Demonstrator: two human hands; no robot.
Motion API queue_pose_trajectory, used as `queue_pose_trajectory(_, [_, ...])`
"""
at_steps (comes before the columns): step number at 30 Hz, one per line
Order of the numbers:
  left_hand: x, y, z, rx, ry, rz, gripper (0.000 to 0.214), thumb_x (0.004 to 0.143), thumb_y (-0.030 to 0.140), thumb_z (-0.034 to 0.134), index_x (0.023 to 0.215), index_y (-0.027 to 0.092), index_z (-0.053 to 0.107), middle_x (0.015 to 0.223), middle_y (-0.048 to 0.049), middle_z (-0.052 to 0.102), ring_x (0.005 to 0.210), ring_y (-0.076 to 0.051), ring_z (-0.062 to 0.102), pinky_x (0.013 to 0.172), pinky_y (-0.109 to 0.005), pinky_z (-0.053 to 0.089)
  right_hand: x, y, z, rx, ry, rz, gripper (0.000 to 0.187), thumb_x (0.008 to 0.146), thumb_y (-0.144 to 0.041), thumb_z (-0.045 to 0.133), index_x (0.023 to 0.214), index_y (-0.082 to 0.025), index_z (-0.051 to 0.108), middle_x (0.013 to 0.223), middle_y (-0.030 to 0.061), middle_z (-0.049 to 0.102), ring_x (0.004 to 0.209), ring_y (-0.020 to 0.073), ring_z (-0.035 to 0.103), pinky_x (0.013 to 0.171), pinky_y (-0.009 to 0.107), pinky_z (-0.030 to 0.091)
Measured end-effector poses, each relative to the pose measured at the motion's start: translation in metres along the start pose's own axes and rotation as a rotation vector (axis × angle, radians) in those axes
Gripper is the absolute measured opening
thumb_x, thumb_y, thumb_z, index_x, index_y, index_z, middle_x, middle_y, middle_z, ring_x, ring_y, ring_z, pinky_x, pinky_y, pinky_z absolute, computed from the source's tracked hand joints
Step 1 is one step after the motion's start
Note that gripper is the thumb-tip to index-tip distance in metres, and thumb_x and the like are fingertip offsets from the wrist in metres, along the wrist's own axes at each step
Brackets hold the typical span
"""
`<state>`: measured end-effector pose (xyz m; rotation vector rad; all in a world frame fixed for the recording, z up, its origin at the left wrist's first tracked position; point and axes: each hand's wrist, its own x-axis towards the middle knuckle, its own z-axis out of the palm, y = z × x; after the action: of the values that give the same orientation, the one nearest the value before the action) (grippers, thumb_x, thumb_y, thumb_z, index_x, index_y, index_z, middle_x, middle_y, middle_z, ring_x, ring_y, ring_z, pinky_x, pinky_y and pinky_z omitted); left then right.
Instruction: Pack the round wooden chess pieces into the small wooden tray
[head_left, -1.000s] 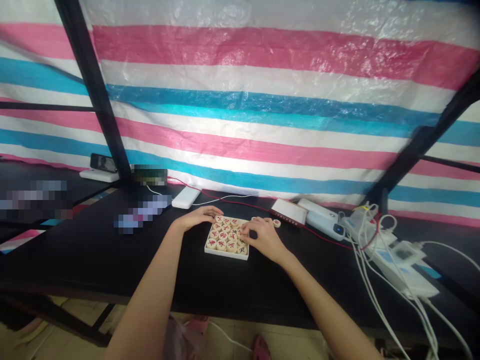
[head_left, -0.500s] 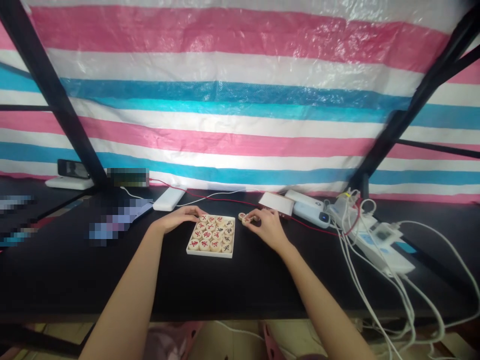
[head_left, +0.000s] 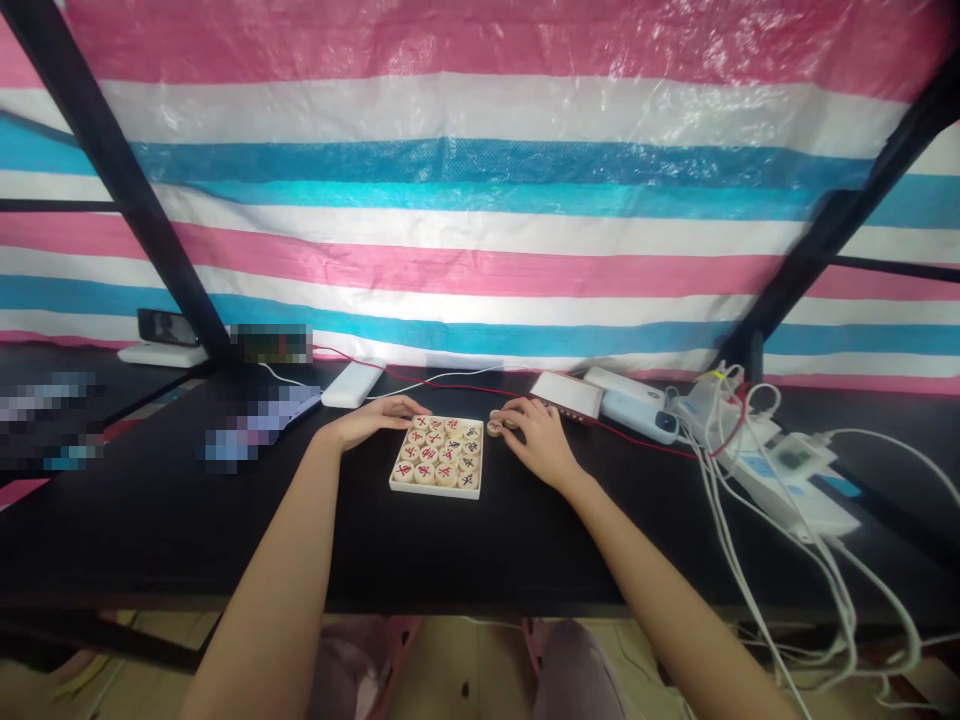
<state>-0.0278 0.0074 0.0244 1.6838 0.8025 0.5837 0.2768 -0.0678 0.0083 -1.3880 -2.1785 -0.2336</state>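
Observation:
A small white tray [head_left: 431, 488] lies on the black table [head_left: 465, 550], filled with several round wooden chess pieces [head_left: 439, 455] marked in red and black. My left hand [head_left: 375, 418] rests with fingers stretched flat against the tray's far left corner. My right hand [head_left: 536, 440] is just right of the tray, its fingers pinched on a loose chess piece [head_left: 495, 427] on the table.
Behind the tray lie a white power bank [head_left: 351, 384], a flat white box [head_left: 566, 394] and another power bank [head_left: 637, 412]. A power strip [head_left: 787, 475] with several white cables sits at right. A phone on a stand [head_left: 163, 335] stands far left. A striped tarp hangs behind.
My right hand left the tray's right side and went to loose pieces beside its far right corner, pinching one. The view shifted and tilted down; my left hand stayed at the tray.

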Motion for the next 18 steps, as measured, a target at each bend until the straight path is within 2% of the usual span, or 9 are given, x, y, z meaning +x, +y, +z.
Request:
queue_pose_trajectory(4, [0.003,-0.012,-0.001,-0.193,0.214,0.055,0.038,0.068,0.025,0.071,0.105,0.02,0.062,0.117,-0.0076,0.064,0.116,-0.023,0.053,0.105,-0.04,0.033,0.01,-0.012,0.002,0.149,-0.01,0.027,0.029,0.092,-0.031,0.043,0.115,-0.029,0.059,0.118,0.0041,0.058,0.103,0.0206,0.049,0.079,0.034,0.035])
queue_pose_trajectory(8, [0.009,-0.022,-0.002,-0.316,0.423,0.043,0.035,0.063,0.021,0.073,0.096,0.017,0.064,0.103,-0.0071,0.069,0.104,-0.02,0.06,0.102,-0.039,0.037,0.027,-0.029,0.01,0.169,-0.169,-0.085,0.03,0.09,-0.035,0.046,0.118,-0.03,0.057,0.119,0.0032,0.06,0.106,0.0215,0.049,0.084,0.037,0.033])
queue_pose_trajectory(11, [0.013,-0.024,-0.002,-0.313,0.447,0.044,0.031,0.063,0.022,0.071,0.092,0.015,0.064,0.096,-0.0074,0.07,0.096,-0.019,0.063,0.1,-0.04,0.04,0.033,-0.038,0.015,0.133,-0.192,-0.153,0.028,0.09,-0.034,0.048,0.114,-0.028,0.06,0.116,0.0035,0.063,0.104,0.0211,0.051,0.088,0.04,0.03])
queue_pose_trajectory(18, [0.024,-0.025,-0.001,-0.235,0.493,0.016,0.029,0.061,0.022,0.069,0.088,0.013,0.065,0.086,-0.0067,0.07,0.085,-0.018,0.065,0.095,-0.04,0.045,0.03,-0.036,0.022,0.227,-0.101,-0.079,0.014,0.085,-0.03,0.058,0.096,-0.026,0.066,0.107,0.0014,0.068,0.098,0.0197,0.054,0.087,0.041,0.027])
